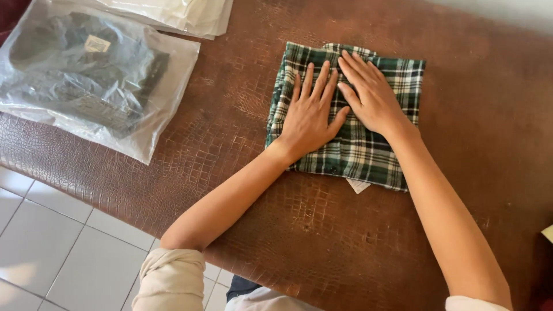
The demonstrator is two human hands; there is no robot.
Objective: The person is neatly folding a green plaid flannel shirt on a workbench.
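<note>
Seen from the head camera, both hands, left hand (pixel 307 112) and right hand (pixel 371 95), lie flat with fingers spread, gripping nothing, pressing the folded green plaid cloth (pixel 368 152) toward one o'clock on the brown counter (pixel 230 167), a bagged dark garment (pixel 86 72) at ten o'clock.

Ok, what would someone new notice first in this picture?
First, the folded green plaid cloth in the middle of the brown table, with the left hand and right hand pressed flat on it side by side. Next, the clear plastic bag holding dark clothing at the table's upper left.
</note>
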